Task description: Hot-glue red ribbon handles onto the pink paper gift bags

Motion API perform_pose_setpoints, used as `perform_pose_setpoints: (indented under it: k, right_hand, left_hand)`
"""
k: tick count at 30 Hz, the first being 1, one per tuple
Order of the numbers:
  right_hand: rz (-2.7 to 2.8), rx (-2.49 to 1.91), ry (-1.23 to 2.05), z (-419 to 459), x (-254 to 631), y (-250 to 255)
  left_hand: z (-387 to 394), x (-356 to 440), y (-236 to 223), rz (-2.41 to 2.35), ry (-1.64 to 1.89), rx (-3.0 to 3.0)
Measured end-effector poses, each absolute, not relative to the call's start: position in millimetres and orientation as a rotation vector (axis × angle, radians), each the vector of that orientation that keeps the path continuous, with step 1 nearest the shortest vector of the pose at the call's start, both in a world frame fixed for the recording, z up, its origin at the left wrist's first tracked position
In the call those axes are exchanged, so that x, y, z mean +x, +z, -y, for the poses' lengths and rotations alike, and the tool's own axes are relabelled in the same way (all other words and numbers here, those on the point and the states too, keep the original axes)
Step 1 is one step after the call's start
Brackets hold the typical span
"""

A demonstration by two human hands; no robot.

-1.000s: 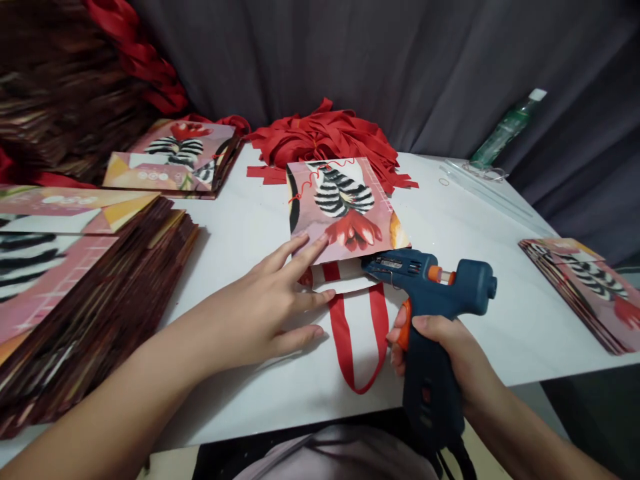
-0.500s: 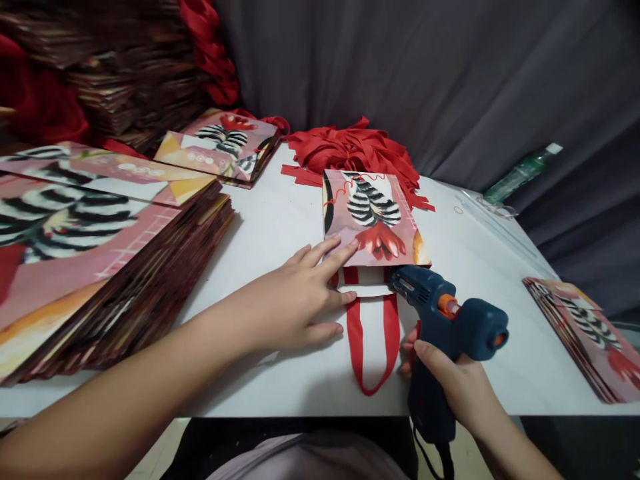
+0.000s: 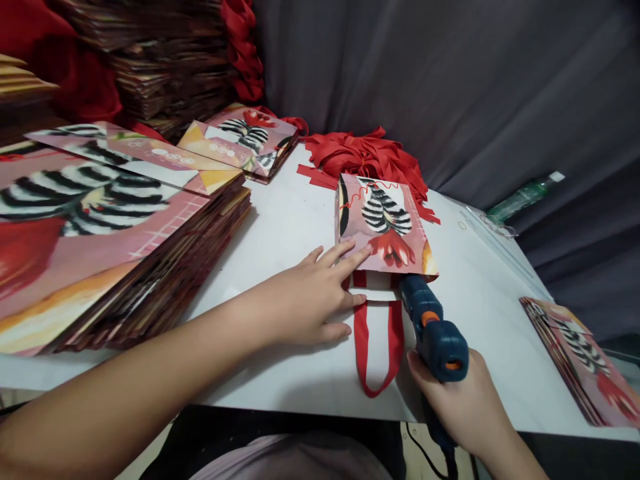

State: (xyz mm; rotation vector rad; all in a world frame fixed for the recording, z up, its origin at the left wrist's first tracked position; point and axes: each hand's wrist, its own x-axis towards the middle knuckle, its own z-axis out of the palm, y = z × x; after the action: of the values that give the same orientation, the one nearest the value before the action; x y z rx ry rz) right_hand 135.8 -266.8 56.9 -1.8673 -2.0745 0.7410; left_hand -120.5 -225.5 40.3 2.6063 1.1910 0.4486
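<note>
A printed paper bag (image 3: 385, 223) with a striped figure and a red flower lies flat on the white table, its open mouth toward me. From that mouth a red ribbon handle (image 3: 361, 347) loops down over the table, next to a white strip (image 3: 377, 294). My left hand (image 3: 320, 293) rests with spread fingers on the bag's lower left corner and the strip. In my right hand (image 3: 465, 400) is a dark blue hot glue gun (image 3: 440, 340), gripped by its handle. Its nozzle is hidden under the bag's upper panel at the right of the mouth.
A tall stack of printed bags (image 3: 100, 220) stands at the left, a smaller stack (image 3: 245, 140) behind it. Red ribbons (image 3: 370, 153) lie heaped beyond the bag. A green bottle (image 3: 525, 198) is at the far right, more folded bags (image 3: 583, 360) at the right edge.
The glue gun has swung so its rear points more toward me, and its nozzle has gone further into the bag's mouth. The left hand still presses the bag. The whole view has shifted slightly.
</note>
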Motion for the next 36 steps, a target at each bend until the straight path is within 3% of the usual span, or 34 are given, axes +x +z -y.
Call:
perform_pose_setpoints:
  k: [15, 36]
  right_hand:
    - [2.470, -1.921, 0.129, 278, 140, 40]
    - [2.192, -1.694, 1.077, 244, 133, 46]
  left_hand:
    - [226, -118, 35, -1.186, 0.399, 2.593]
    - [222, -133, 54, -1.257, 0.416, 2.723]
